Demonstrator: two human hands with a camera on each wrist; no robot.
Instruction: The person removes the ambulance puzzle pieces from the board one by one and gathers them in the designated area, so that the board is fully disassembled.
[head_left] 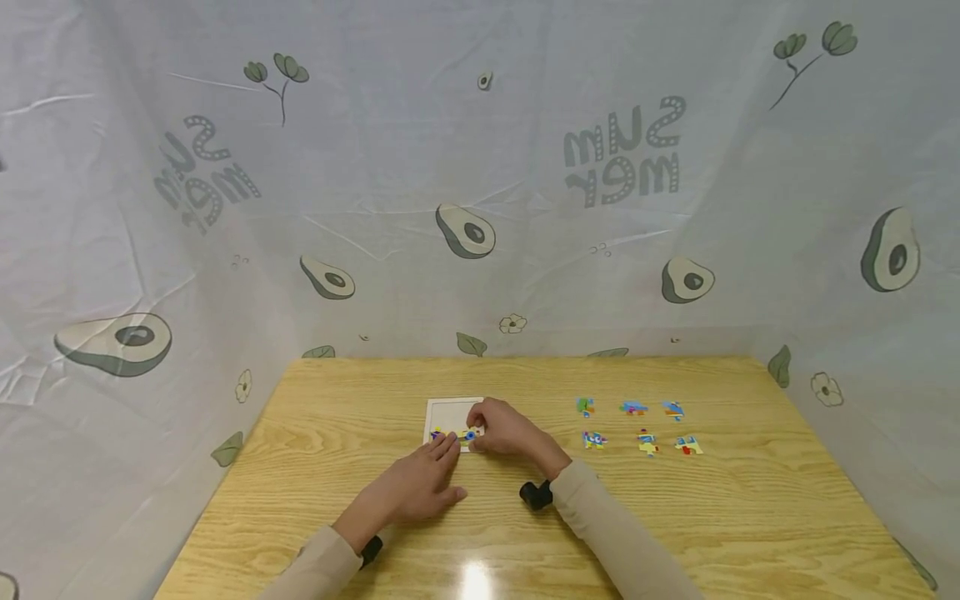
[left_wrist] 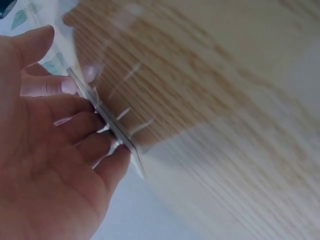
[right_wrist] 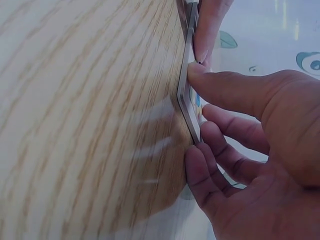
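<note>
Head view: six loose puzzle pieces [head_left: 595, 439] lie on the tabletop [head_left: 750, 517] — the left hand [head_left: 422, 485], fingers straight, touches one white frame [head_left: 450, 413], the right hand [head_left: 508, 427] grips its corner.

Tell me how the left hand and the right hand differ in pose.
The left hand has fairly straight fingers; the right hand has bent ones. The left hand's thumb is clear of the puzzle tray; the right hand's thumb is at its edge. Both hands touch the tray.
</note>
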